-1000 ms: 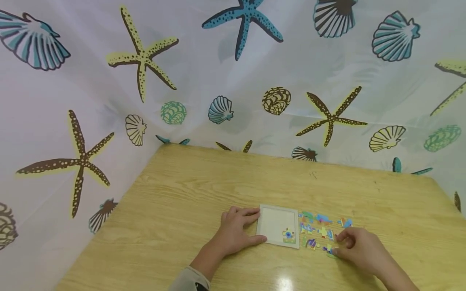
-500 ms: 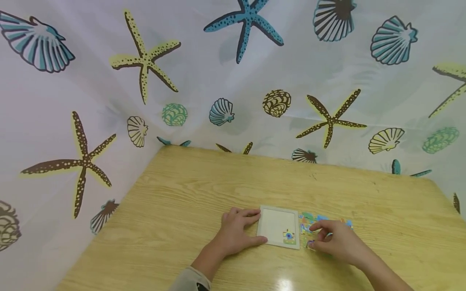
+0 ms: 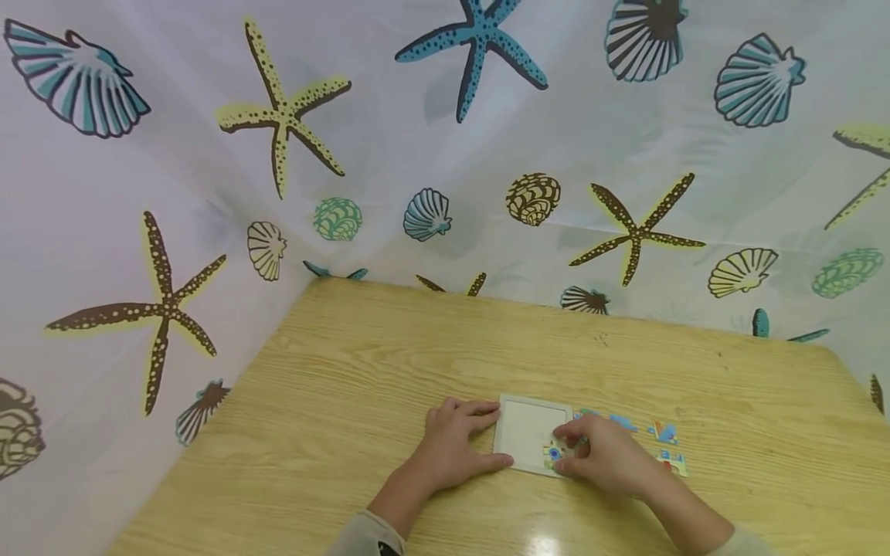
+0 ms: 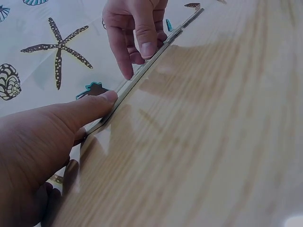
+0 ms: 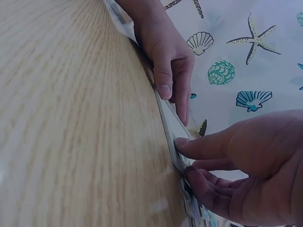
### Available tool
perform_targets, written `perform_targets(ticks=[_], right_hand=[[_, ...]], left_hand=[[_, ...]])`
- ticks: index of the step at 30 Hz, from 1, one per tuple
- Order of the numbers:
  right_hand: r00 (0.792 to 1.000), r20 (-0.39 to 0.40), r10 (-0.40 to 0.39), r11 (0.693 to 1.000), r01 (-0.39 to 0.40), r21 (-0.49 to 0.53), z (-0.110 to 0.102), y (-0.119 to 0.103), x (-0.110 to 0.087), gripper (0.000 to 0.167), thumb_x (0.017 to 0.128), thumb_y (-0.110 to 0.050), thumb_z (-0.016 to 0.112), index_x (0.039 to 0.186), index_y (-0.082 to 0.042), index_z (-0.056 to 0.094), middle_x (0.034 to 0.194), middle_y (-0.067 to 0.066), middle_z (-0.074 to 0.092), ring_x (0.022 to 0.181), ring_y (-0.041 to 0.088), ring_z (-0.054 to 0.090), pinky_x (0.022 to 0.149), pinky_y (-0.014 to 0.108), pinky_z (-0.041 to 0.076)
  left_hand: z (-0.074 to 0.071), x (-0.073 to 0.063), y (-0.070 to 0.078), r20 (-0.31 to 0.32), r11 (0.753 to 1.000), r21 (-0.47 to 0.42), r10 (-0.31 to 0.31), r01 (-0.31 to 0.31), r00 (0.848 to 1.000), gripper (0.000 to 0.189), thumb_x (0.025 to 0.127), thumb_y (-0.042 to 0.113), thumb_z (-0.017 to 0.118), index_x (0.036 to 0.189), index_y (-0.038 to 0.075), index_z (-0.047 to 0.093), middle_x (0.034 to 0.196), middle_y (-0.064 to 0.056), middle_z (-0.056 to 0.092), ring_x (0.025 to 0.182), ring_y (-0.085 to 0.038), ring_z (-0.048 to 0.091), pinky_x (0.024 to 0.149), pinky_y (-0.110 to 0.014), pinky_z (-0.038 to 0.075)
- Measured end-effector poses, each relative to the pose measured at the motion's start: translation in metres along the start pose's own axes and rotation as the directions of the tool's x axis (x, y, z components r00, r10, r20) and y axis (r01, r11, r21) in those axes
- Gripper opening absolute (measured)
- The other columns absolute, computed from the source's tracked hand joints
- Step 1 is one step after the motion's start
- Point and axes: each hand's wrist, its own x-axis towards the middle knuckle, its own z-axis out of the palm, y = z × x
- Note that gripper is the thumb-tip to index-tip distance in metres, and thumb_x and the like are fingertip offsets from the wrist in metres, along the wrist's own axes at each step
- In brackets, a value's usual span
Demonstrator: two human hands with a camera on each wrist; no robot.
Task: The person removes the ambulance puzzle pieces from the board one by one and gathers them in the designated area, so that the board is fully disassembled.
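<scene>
My left hand lies at the left side of a square white puzzle frame. Its thumb touches the lower left corner, and its extended fingers touch the upper left edge. At the frame's lower right is a colourful puzzle piece with a blue round spot. My right hand reaches over the frame's right side, thumb and forefinger bent around this piece at its upper and lower edges. In the right wrist view, the right hand has its fingertips at the frame's edge; the piece between them is hard to make out.
Several loose puzzle pieces lie on the wooden table right of the frame, some hidden under the right hand. A white curtain printed with starfish and shells hangs behind and left of the table.
My right hand has moved left from the far side of the loose pieces to the frame's lower right corner. Loose pieces farther right are uncovered now. My left hand stays at the frame.
</scene>
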Motion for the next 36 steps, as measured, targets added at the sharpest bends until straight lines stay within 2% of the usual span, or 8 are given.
perform_targets(ticks=[4, 10, 17, 22, 26, 31, 36], right_hand=[[1.000, 0.011, 0.004, 1.000, -0.004, -0.030, 0.000, -0.002, 0.000, 0.036, 0.084, -0.021, 0.081, 0.114, -0.004, 0.070, 0.099, 0.005, 0.061, 0.073, 0.014, 0.055, 0.064, 0.024, 0.048], [1.000, -0.018, 0.026, 1.000, -0.026, -0.008, -0.001, -0.005, 0.003, 0.032, 0.083, -0.019, 0.082, 0.107, -0.007, 0.066, 0.096, 0.003, 0.064, 0.078, 0.015, 0.058, 0.069, 0.024, 0.050], [0.998, -0.045, 0.046, 0.992, -0.040, 0.123, -0.006, 0.000, 0.001, 0.025, 0.088, -0.020, 0.077, 0.101, -0.004, 0.063, 0.089, 0.005, 0.065, 0.077, 0.017, 0.063, 0.065, 0.026, 0.052], [0.996, -0.001, 0.089, 0.951, -0.085, 0.297, -0.010, 0.011, -0.007, 0.032, 0.091, -0.022, 0.074, 0.111, 0.001, 0.063, 0.088, 0.009, 0.065, 0.075, 0.020, 0.066, 0.064, 0.029, 0.055], [0.994, 0.045, 0.097, 0.905, -0.107, 0.412, -0.014, 0.019, -0.015, 0.040, 0.094, -0.021, 0.071, 0.121, 0.006, 0.060, 0.089, 0.009, 0.062, 0.081, 0.022, 0.070, 0.070, 0.028, 0.058], [0.991, 0.095, 0.098, 0.864, -0.132, 0.486, -0.018, 0.027, -0.026, 0.046, 0.095, -0.022, 0.069, 0.126, 0.010, 0.056, 0.093, 0.009, 0.063, 0.089, 0.023, 0.071, 0.078, 0.030, 0.059], [0.984, 0.115, 0.137, 0.843, -0.177, 0.508, -0.026, 0.041, -0.047, 0.040, 0.098, -0.020, 0.064, 0.121, 0.012, 0.053, 0.103, 0.011, 0.065, 0.093, 0.024, 0.071, 0.080, 0.030, 0.059]], left_hand=[[0.001, 0.001, 0.001, 0.006, 1.000, 0.006, 0.003, -0.003, 1.000, 0.074, 0.079, 0.059, 0.076, 0.138, 0.016, 0.060, 0.147, 0.010, 0.054, 0.111, -0.014, 0.043, 0.091, -0.040, 0.027], [-0.001, 0.002, -0.001, -0.005, 1.000, 0.008, 0.018, -0.018, 1.000, 0.074, 0.079, 0.057, 0.078, 0.137, 0.014, 0.061, 0.146, 0.008, 0.054, 0.112, -0.016, 0.044, 0.091, -0.041, 0.028], [0.000, 0.002, -0.002, -0.004, 1.000, 0.012, 0.020, -0.020, 1.000, 0.074, 0.079, 0.057, 0.078, 0.137, 0.014, 0.061, 0.146, 0.008, 0.055, 0.111, -0.016, 0.045, 0.089, -0.040, 0.028], [0.001, 0.000, -0.002, 0.011, 1.000, 0.006, 0.009, -0.009, 1.000, 0.074, 0.079, 0.058, 0.077, 0.137, 0.015, 0.060, 0.147, 0.008, 0.054, 0.112, -0.016, 0.044, 0.090, -0.040, 0.028], [0.000, -0.003, -0.003, 0.007, 1.000, -0.008, 0.008, -0.007, 1.000, 0.074, 0.080, 0.059, 0.077, 0.137, 0.014, 0.061, 0.147, 0.009, 0.054, 0.116, -0.016, 0.045, 0.093, -0.042, 0.028], [-0.002, -0.005, -0.004, -0.009, 1.000, -0.015, -0.002, 0.002, 1.000, 0.074, 0.079, 0.057, 0.078, 0.137, 0.014, 0.061, 0.147, 0.009, 0.054, 0.117, -0.016, 0.044, 0.094, -0.044, 0.028], [0.001, -0.002, -0.002, 0.007, 1.000, -0.027, 0.009, -0.008, 1.000, 0.075, 0.080, 0.059, 0.076, 0.138, 0.015, 0.060, 0.148, 0.009, 0.053, 0.116, -0.016, 0.044, 0.094, -0.043, 0.027]])
